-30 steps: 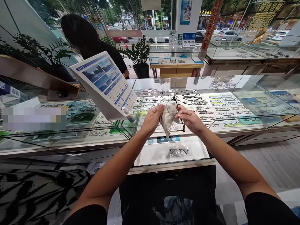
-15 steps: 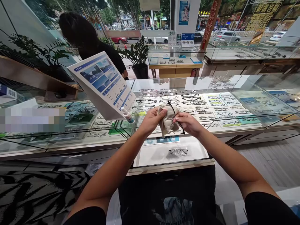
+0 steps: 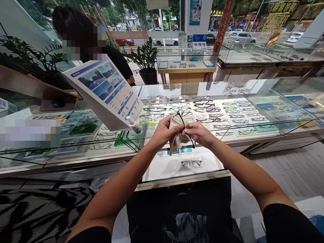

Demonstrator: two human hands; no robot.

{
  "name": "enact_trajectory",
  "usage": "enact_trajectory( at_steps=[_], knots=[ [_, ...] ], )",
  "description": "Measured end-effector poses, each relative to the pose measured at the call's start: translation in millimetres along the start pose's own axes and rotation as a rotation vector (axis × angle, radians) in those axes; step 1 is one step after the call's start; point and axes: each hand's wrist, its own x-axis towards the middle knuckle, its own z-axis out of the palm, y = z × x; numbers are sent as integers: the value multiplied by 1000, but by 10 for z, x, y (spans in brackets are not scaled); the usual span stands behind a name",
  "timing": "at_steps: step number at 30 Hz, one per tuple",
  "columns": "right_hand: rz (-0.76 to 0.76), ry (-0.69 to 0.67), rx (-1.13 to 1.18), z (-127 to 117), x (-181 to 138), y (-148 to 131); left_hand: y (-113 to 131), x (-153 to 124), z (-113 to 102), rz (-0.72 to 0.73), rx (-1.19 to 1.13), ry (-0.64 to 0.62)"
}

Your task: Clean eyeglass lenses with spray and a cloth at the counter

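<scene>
My left hand (image 3: 163, 131) pinches a beige cleaning cloth (image 3: 175, 140) against a pair of black-framed glasses (image 3: 186, 132). My right hand (image 3: 199, 133) grips the same glasses from the right, fingers closed on the frame. Both hands meet above the glass counter (image 3: 227, 148), and the cloth hangs down between them, covering part of a lens. Inside the case below my hands lies another pair of glasses (image 3: 191, 164) on a white shelf.
A tilted blue-and-white info board (image 3: 106, 91) and a small spray bottle (image 3: 133, 125) stand on the counter at left. Rows of display glasses (image 3: 215, 111) fill the case. A person in black (image 3: 111, 57) stands behind the counter, near a potted plant (image 3: 145, 60).
My hands have drawn closer together and lower, bunching the cloth tighter around the glasses. The view has shifted slightly right and down.
</scene>
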Motion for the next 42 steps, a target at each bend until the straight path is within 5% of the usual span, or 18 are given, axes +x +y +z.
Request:
enact_trajectory(
  at_steps=[10, 21, 42],
  knots=[
    [-26, -4, 6, 27, 12, 39, -39, 31, 1, -3, -49, 97],
    [-51, 42, 98, -13, -7, -37, -62, 29, 18, -18, -149, -8],
    [-55, -61, -113, -13, 7, 47, 6, 11, -33, 23, -3, 36]
  ],
)
